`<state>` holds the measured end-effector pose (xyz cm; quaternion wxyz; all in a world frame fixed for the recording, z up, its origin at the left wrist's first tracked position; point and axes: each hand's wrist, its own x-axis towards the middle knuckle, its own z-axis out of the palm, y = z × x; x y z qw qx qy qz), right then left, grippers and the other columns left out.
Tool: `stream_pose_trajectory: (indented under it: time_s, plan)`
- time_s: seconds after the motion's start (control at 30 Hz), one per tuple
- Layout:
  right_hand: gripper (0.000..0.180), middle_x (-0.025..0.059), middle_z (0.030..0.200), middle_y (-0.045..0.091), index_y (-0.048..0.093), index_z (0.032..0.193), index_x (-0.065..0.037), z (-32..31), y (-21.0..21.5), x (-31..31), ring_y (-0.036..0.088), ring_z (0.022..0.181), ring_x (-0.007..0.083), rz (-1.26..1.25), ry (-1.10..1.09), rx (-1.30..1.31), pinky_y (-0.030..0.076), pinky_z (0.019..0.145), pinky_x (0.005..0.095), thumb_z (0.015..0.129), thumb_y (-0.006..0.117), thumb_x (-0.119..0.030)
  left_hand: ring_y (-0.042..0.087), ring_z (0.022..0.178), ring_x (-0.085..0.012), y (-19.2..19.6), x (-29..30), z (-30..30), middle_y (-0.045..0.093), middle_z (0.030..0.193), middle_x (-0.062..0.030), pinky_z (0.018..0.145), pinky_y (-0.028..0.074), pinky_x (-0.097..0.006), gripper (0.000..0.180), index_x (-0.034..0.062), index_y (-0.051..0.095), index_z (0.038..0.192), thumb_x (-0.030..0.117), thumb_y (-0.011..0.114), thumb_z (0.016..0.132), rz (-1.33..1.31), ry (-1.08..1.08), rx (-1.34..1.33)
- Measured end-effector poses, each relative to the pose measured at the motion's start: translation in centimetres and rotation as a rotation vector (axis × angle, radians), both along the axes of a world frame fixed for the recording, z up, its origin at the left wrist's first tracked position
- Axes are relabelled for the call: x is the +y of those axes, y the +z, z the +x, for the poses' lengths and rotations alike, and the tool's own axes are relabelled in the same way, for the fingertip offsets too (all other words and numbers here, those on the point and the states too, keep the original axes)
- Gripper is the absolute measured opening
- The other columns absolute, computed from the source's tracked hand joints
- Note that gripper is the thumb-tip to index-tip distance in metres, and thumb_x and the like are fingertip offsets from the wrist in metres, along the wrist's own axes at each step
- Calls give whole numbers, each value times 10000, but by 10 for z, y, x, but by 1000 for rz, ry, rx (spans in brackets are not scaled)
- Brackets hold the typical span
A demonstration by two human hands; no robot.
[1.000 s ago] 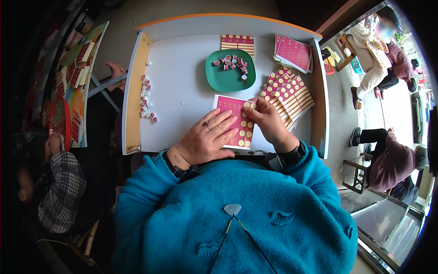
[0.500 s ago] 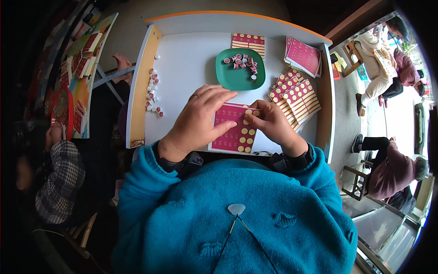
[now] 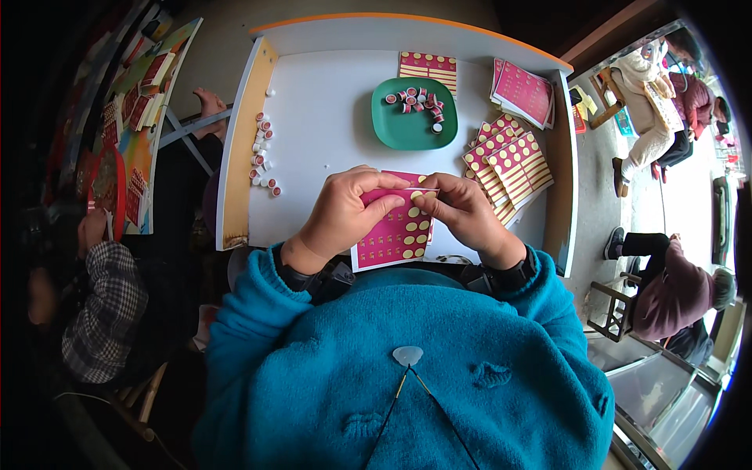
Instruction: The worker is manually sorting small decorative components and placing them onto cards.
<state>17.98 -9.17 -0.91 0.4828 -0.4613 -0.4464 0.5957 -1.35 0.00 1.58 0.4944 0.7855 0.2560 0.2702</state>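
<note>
Sheet in hand, red, with small prints on its left and pale discs down its right, is at the near edge of the white tabletop, right of middle; whether it rests there or is lifted, I cannot tell. Raised walls bound the tabletop left, right and far, likely to stop small pieces rolling off.

Fingers of both hands meet at the sheet's far part. The left hand pinches it between thumb and forefinger; the right hand pinches close by, thumb beside the discs. A grip from both sides probably keeps it steady. More red shows beyond the fingers, a bent flap or another sheet, I cannot tell which.

Right of the right hand lies an overlapping fan of disc-marked sheets, seemingly in easy reach. Beyond the hands sits a green plate, perhaps to gather loose parts. A pile fills the far right corner; a far sheet lies partly under the plate.

Smallest are red-and-white caps, clustered on the plate, with others along the left wall.
</note>
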Motion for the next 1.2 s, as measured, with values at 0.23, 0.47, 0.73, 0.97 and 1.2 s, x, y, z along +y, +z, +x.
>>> stream_pose_trajectory:
  time_s: [0.23,0.47,0.73,0.97,1.2]
  plan:
    - [102,12,838,624,608,921,-10,-14,13,-1,561,766,77,221,-236,-397,470,705,222,870,684,-55,673,780,-227,-1,-2,2,685,850,-116,713,538,-305,106,6,695,913,27,704,809,-39,34,-2]
    - [145,20,857,619,595,947,-6,-16,19,0,565,779,84,287,-160,-585,485,712,230,828,679,-3,661,781,-243,6,-3,-1,678,845,-117,714,534,-322,108,11,692,898,21,711,793,123,41,27]
    - [91,13,867,609,587,922,-7,-5,3,-1,556,802,69,103,-79,-252,483,736,228,859,652,-18,633,792,-177,8,2,-14,663,858,-95,718,501,-277,166,7,690,955,-37,693,795,231,-68,8]
    - [77,16,875,612,581,918,-2,-7,9,-3,569,822,71,151,-85,-203,482,757,230,870,639,-14,647,774,-184,-3,1,-15,682,837,-87,718,516,-292,147,31,709,958,8,696,813,-41,-51,-78]
    - [81,25,894,621,584,916,1,-19,15,0,595,801,74,268,-153,-384,493,722,225,882,652,-29,639,746,-157,-11,-2,-4,676,818,-84,685,504,-269,63,4,682,863,17,707,807,41,37,-83]
